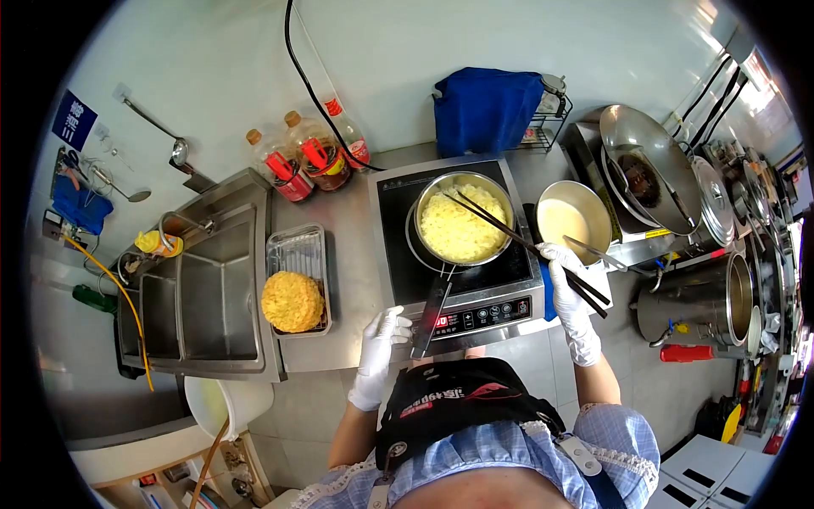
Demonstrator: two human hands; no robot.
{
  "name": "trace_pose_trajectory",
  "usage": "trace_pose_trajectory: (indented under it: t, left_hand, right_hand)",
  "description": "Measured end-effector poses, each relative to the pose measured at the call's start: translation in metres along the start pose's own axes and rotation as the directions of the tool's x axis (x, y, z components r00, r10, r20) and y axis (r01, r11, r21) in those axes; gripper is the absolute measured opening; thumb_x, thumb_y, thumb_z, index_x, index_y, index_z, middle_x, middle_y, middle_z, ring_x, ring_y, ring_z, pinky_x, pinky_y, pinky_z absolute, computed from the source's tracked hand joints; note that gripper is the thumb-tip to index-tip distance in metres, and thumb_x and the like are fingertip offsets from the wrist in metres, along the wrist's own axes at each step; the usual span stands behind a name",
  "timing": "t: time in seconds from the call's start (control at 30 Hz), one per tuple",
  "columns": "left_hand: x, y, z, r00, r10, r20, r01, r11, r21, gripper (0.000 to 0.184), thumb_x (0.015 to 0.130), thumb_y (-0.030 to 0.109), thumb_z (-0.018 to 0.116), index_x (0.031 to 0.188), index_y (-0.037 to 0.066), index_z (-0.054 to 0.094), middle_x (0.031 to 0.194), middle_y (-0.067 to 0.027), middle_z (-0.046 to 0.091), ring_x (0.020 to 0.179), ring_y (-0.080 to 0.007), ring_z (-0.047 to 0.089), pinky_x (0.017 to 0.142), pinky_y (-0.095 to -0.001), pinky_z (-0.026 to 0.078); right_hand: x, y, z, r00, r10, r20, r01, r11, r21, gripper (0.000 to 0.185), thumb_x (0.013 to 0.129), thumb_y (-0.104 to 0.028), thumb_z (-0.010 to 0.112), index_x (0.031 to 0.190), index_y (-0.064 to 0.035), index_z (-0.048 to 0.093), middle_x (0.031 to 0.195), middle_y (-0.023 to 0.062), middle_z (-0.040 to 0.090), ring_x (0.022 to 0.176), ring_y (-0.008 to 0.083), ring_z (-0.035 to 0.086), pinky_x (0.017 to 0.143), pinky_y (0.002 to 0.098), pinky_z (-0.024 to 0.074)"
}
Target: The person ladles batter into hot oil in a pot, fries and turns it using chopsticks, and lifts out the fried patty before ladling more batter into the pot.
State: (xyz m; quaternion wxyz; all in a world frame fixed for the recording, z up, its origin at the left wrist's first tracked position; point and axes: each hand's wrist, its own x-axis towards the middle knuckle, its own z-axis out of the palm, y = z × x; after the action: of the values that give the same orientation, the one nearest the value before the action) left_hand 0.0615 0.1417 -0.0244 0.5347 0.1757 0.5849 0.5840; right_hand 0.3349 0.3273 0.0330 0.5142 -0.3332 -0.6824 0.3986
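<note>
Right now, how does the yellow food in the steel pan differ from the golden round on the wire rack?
The food in the pan is pale yellow, while the golden round is a deeper orange-gold. The pan food sits inside the steel pan on the cooktop; the golden round lies on the wire rack beside the sink. Both are roughly round, with a rough, bumpy surface.

Blue cloth (485,112) nr wall, L of wire rack (553,117).
</note>
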Motion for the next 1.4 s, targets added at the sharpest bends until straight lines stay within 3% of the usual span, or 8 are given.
trace_pose_trajectory:
  t: [0.27, 0.37, 0.43, 0.5, 0.57, 0.7, 0.83, 1.4]
  left_hand:
    - [0.001, -0.007, -0.004, 1.000, 0.008, -0.012, -0.008, 1.000, 0.030, 0.027, 0.094, 0.021, 0.045, 0.110, 0.002, 0.056, 0.085, -0.0076, 0.062, 0.068, -0.0125, 0.060, 0.060, -0.0219, 0.048]
    - [0.001, -0.010, -0.009, 0.999, 0.014, -0.028, -0.014, 1.000, 0.013, 0.028, 0.094, 0.021, 0.045, 0.110, 0.002, 0.056, 0.085, -0.0070, 0.063, 0.068, -0.0126, 0.060, 0.060, -0.0217, 0.048]
    - [0.001, -0.012, -0.013, 0.998, 0.028, -0.053, -0.026, 0.999, 0.043, 0.028, 0.094, 0.021, 0.045, 0.110, 0.002, 0.056, 0.085, -0.0072, 0.063, 0.068, -0.0126, 0.060, 0.060, -0.0214, 0.048]
    - [-0.001, -0.012, -0.015, 0.996, 0.044, -0.075, -0.038, 0.997, 0.072, 0.028, 0.094, 0.021, 0.045, 0.110, 0.002, 0.056, 0.085, -0.0074, 0.063, 0.068, -0.0126, 0.061, 0.059, -0.0211, 0.048]
    - [-0.004, -0.011, -0.018, 0.996, 0.045, -0.080, -0.044, 0.999, 0.009, 0.028, 0.094, 0.022, 0.045, 0.110, 0.002, 0.056, 0.085, -0.0075, 0.063, 0.068, -0.0124, 0.060, 0.059, -0.0208, 0.048]
    - [-0.007, -0.010, -0.019, 0.993, 0.045, -0.106, -0.040, 0.998, 0.049, 0.028, 0.094, 0.022, 0.045, 0.110, 0.002, 0.055, 0.085, -0.0078, 0.063, 0.067, -0.0124, 0.060, 0.058, -0.0207, 0.048]
    - [-0.012, -0.003, -0.012, 0.982, 0.031, -0.186, -0.013, 0.995, 0.095, 0.031, 0.094, 0.025, 0.045, 0.109, 0.000, 0.056, 0.083, -0.0077, 0.062, 0.069, -0.0122, 0.059, 0.062, -0.0236, 0.048]
    - [-0.013, -0.008, 0.005, 0.971, 0.032, -0.236, -0.002, 0.992, 0.125, 0.031, 0.095, 0.026, 0.044, 0.111, 0.002, 0.055, 0.085, -0.0078, 0.062, 0.071, -0.0132, 0.060, 0.063, -0.0245, 0.049]
  right_hand:
    - [-0.001, -0.005, -0.001, 1.000, -0.031, -0.002, 0.031, 0.999, 0.028, 0.013, 0.084, -0.002, 0.056, 0.094, 0.0029, 0.062, 0.100, 0.0154, 0.062, 0.095, 0.0230, 0.059, 0.088, 0.0314, 0.0447]
    - [0.002, -0.034, -0.005, 0.997, -0.070, -0.023, 0.069, 0.996, -0.051, 0.017, 0.086, -0.009, 0.054, 0.090, 0.0050, 0.063, 0.096, 0.0160, 0.063, 0.092, 0.0236, 0.059, 0.090, 0.0343, 0.0428]
    - [0.001, -0.036, -0.006, 0.989, 0.021, -0.150, -0.013, 0.998, 0.056, 0.019, 0.087, -0.010, 0.052, 0.089, 0.0050, 0.062, 0.096, 0.0156, 0.063, 0.091, 0.0224, 0.059, 0.089, 0.0341, 0.0433]
    - [0.002, -0.024, -0.013, 0.940, 0.227, -0.254, -0.178, 0.963, 0.204, 0.023, 0.092, -0.015, 0.047, 0.091, 0.0029, 0.060, 0.096, 0.0153, 0.062, 0.092, 0.0229, 0.059, 0.087, 0.0354, 0.0460]
    - [0.010, -0.018, -0.021, 0.878, 0.421, -0.230, -0.278, 0.837, 0.471, 0.024, 0.092, -0.018, 0.048, 0.094, 0.0019, 0.059, 0.096, 0.0166, 0.062, 0.093, 0.0234, 0.060, 0.084, 0.0364, 0.0491]
    - [0.016, 0.002, -0.033, 0.806, 0.573, -0.151, -0.402, 0.716, 0.570, 0.024, 0.090, -0.023, 0.053, 0.093, -0.0005, 0.060, 0.097, 0.0155, 0.062, 0.090, 0.0213, 0.061, 0.074, 0.0331, 0.0535]
    - [0.021, 0.009, -0.034, 0.781, 0.615, -0.107, -0.449, 0.673, 0.588, 0.022, 0.088, -0.023, 0.056, 0.094, -0.0020, 0.060, 0.093, 0.0114, 0.063, 0.085, 0.0193, 0.062, 0.067, 0.0307, 0.0541]
    - [0.042, 0.033, -0.043, 0.792, 0.606, -0.071, -0.482, 0.692, 0.537, 0.022, 0.089, -0.018, 0.054, 0.099, 0.0017, 0.056, 0.089, 0.0104, 0.062, 0.080, 0.0180, 0.063, 0.067, 0.0290, 0.0559]
